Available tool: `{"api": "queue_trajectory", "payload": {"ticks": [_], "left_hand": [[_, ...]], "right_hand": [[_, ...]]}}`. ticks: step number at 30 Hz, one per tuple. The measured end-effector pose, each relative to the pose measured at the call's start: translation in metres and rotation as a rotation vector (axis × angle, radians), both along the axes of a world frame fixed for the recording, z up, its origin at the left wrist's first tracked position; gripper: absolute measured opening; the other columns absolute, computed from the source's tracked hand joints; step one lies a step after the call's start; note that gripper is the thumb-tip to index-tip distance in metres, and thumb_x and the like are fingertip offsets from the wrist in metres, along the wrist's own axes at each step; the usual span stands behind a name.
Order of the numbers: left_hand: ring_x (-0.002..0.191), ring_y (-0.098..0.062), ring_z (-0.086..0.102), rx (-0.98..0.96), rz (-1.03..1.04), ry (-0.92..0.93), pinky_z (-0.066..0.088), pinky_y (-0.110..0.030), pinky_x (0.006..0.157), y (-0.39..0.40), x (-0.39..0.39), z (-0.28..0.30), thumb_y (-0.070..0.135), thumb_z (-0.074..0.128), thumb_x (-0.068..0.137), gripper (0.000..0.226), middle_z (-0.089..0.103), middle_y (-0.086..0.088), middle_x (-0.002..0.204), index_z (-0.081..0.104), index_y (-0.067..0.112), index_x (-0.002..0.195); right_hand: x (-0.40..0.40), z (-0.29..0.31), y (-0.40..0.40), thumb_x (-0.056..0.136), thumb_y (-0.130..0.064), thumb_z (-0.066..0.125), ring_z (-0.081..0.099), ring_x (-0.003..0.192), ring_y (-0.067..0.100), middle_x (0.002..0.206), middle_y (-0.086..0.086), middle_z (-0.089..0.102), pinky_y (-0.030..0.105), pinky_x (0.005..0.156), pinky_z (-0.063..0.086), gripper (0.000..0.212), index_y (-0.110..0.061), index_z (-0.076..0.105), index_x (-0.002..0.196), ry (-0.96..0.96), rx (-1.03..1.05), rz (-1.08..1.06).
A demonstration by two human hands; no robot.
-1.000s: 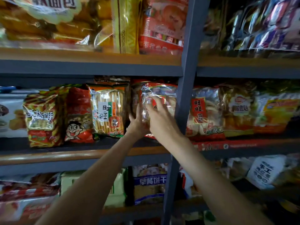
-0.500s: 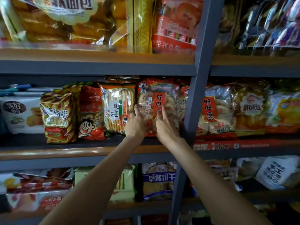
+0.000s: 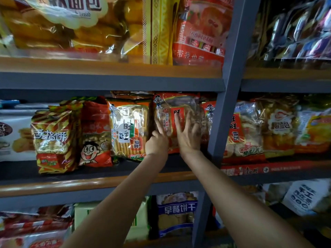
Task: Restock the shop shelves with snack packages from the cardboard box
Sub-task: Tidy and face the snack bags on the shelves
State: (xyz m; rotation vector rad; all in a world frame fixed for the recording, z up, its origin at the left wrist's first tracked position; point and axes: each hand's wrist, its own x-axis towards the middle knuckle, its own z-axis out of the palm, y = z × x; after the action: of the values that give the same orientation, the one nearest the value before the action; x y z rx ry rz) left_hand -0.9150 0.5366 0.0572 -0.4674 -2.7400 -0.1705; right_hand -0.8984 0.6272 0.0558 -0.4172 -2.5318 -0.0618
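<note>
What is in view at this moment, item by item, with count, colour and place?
rice cracker pack: one, red and clear, middle shelf, beside the post, under both hands
stick cracker pack: one, orange and clear, to its left
cartoon-face bag: one, red, further left
striped bag: one, yellow and red, left of that
bread bag: one, clear with golden buns, top shelf
blue biscuit pack: one, bottom shelf
shelf post: one, grey, upright
left hand: fingers touching the pack's front
right hand: fingers spread flat on it
</note>
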Motion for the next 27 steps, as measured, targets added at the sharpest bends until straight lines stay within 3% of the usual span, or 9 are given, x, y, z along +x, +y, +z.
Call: {"api": "queue_trajectory", "payload": {"ticks": [5, 8, 10, 12, 14, 16, 18, 22, 27], "left_hand": [[0.116, -0.029, 0.053, -0.129, -0.102, 0.125, 0.049, -0.033, 0.088, -0.024, 0.006, 0.0, 0.006, 0.047, 0.093, 0.077, 0.036, -0.019, 0.138, -0.008, -0.002, 0.145], [0.108, -0.027, 0.048, -0.218, -0.259, 0.558, 0.048, -0.039, 0.088, -0.054, -0.001, -0.001, 0.018, 0.078, 0.067, 0.079, 0.055, -0.011, 0.119, 0.036, 0.01, 0.134], [0.118, -0.029, 0.041, -0.225, -0.343, 0.701, 0.042, -0.048, 0.098, -0.072, -0.011, 0.0, 0.028, 0.085, 0.054, 0.089, 0.056, -0.01, 0.125, 0.044, 0.017, 0.132], [0.142, -0.032, 0.003, -0.299, -0.335, 0.607, 0.001, -0.058, 0.113, -0.089, -0.019, 0.006, 0.045, 0.079, 0.062, 0.112, 0.019, -0.009, 0.155, 0.01, 0.024, 0.148], [0.134, -0.032, -0.035, -0.31, -0.254, 0.473, -0.029, -0.058, 0.102, -0.1, -0.025, 0.01, 0.063, 0.069, 0.067, 0.126, -0.021, -0.006, 0.154, -0.026, 0.027, 0.142], [0.127, -0.035, -0.046, -0.322, -0.199, 0.41, -0.031, -0.06, 0.097, -0.102, -0.031, 0.008, 0.072, 0.063, 0.063, 0.131, -0.036, -0.006, 0.148, -0.034, 0.026, 0.138], [0.129, -0.04, -0.04, -0.38, -0.177, 0.359, -0.024, -0.064, 0.095, -0.102, -0.037, 0.003, 0.074, 0.062, 0.063, 0.132, -0.04, -0.009, 0.146, -0.035, 0.023, 0.138], [0.128, -0.043, -0.037, -0.358, -0.159, 0.327, -0.017, -0.067, 0.099, -0.095, -0.035, 0.004, 0.057, 0.059, 0.079, 0.118, -0.04, -0.011, 0.146, -0.04, 0.022, 0.135], [0.131, -0.039, -0.036, -0.301, -0.163, 0.344, -0.016, -0.07, 0.1, -0.067, -0.036, 0.001, 0.031, 0.054, 0.09, 0.108, -0.04, -0.006, 0.145, -0.045, 0.017, 0.13]], "right_hand": [[0.003, -0.001, 0.002, 0.084, 0.004, 0.057, 0.022, 0.132, 0.04, 0.154, 0.019, -0.015, 0.05, 0.105, 0.031, 0.103, -0.029, -0.017, 0.147, -0.066, -0.015, 0.026], [0.012, 0.0, 0.001, 0.08, 0.01, 0.057, 0.016, 0.135, 0.038, 0.152, 0.014, -0.027, 0.05, 0.107, 0.029, 0.109, -0.032, -0.018, 0.146, -0.079, -0.091, 0.05], [0.012, 0.001, -0.003, 0.078, 0.012, 0.057, 0.008, 0.138, 0.042, 0.148, 0.011, -0.037, 0.054, 0.109, 0.029, 0.114, -0.036, -0.023, 0.143, -0.063, -0.123, 0.095], [0.006, 0.004, -0.009, 0.076, 0.012, 0.059, -0.002, 0.139, 0.045, 0.144, 0.01, -0.043, 0.058, 0.107, 0.029, 0.119, -0.04, -0.026, 0.14, -0.084, -0.119, 0.119], [-0.003, 0.005, -0.015, 0.074, 0.012, 0.06, -0.007, 0.138, 0.047, 0.14, 0.008, -0.048, 0.056, 0.1, 0.039, 0.123, -0.044, -0.029, 0.138, -0.098, -0.157, 0.127], [-0.013, 0.006, -0.019, 0.075, 0.003, 0.069, -0.01, 0.138, 0.049, 0.132, 0.006, -0.057, 0.053, 0.095, 0.045, 0.13, -0.047, -0.038, 0.13, -0.092, -0.191, 0.115], [-0.022, 0.002, -0.017, 0.074, -0.002, 0.074, -0.015, 0.137, 0.05, 0.121, 0.002, -0.065, 0.057, 0.094, 0.045, 0.138, -0.05, -0.047, 0.119, -0.085, -0.191, 0.123], [-0.026, -0.007, -0.002, 0.07, 0.016, 0.062, -0.016, 0.138, 0.047, 0.128, -0.003, -0.061, 0.059, 0.09, 0.046, 0.137, -0.057, -0.041, 0.121, -0.073, -0.21, 0.17], [-0.018, -0.01, 0.003, 0.077, 0.015, 0.058, -0.026, 0.135, 0.047, 0.14, 0.013, -0.047, 0.069, 0.106, 0.019, 0.123, -0.045, -0.035, 0.132, -0.11, -0.155, 0.001]]}}
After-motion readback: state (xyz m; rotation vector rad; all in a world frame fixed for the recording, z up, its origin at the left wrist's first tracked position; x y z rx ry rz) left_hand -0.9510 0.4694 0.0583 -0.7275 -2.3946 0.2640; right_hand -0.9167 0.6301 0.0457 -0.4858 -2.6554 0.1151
